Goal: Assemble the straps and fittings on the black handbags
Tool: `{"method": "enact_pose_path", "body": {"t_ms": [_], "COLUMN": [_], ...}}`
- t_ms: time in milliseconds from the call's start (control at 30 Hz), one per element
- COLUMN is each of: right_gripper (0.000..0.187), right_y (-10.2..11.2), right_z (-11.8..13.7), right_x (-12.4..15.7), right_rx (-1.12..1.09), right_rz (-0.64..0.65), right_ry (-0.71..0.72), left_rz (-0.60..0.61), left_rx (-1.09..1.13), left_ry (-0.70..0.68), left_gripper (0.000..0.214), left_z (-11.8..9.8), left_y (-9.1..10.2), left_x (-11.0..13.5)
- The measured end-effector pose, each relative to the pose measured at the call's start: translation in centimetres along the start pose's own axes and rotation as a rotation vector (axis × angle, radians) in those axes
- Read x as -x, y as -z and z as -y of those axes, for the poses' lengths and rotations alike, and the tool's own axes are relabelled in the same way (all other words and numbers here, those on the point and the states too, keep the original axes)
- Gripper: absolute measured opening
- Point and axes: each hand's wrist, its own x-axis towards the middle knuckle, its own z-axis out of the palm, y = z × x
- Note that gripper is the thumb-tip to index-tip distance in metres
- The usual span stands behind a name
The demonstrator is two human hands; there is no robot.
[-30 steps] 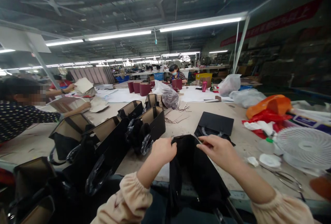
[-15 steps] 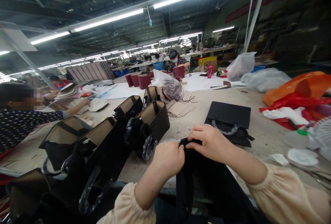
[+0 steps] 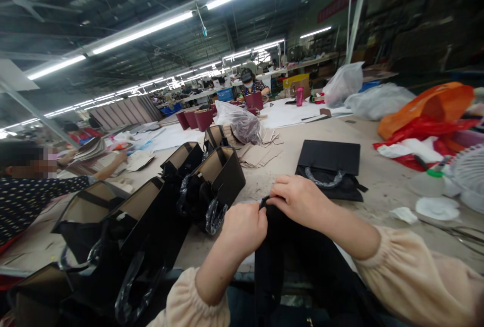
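Note:
Both of my hands are at the table's near edge, close together on a black fabric piece [image 3: 283, 246] whose lower part hangs toward my lap. My left hand [image 3: 244, 229] is closed in a fist-like pinch on its upper edge. Beside it my right hand [image 3: 300, 201] pinches the same edge between thumb and curled fingers. Whether the piece is a bag or its lining I cannot tell. Just beyond my right hand lies a flat black handbag [image 3: 328, 158] with a plastic-wrapped handle [image 3: 325, 180]. Left of my hands stands an open black bag [image 3: 229, 181] with a tan inside.
Several more open black bags [image 3: 139, 206] crowd the left side. A co-worker's dotted sleeve [image 3: 38, 198] reaches in there. Cardboard pieces [image 3: 260, 155] and a clear plastic bag [image 3: 240, 123] lie ahead. At the right are scissors [image 3: 459, 234], a white fan [image 3: 471, 176] and an orange bag [image 3: 427, 110].
My view has shifted slightly. Both hands keep hold of the black fabric, and my right fingers sit a little closer to the left hand. The co-worker's arm at left has moved slightly.

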Motion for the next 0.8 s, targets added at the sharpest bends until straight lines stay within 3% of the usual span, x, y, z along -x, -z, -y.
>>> {"method": "enact_pose_path", "body": {"t_ms": [333, 500, 700, 800], "right_gripper": [0.022, 0.021, 0.019, 0.01], "right_y": [0.2, 0.2, 0.3, 0.6], "right_z": [0.2, 0.1, -0.2, -0.7], "right_x": [0.2, 0.2, 0.5, 0.9], "right_rx": [0.044, 0.08, 0.037, -0.047], "right_rz": [-0.009, 0.0, 0.004, -0.031], "right_ry": [-0.043, -0.065, -0.12, -0.153], "left_rz": [0.046, -0.037, -0.074, -0.06], "left_rx": [-0.045, 0.017, 0.061, 0.036], "left_ry": [0.001, -0.004, -0.142, -0.139], "left_gripper": [0.037, 0.036, 0.027, 0.024], "left_z": [-0.6, -0.5, -0.2, -0.3], "left_y": [0.4, 0.4, 0.5, 0.5], "left_x": [-0.2, -0.9, -2.0, -2.2]}}
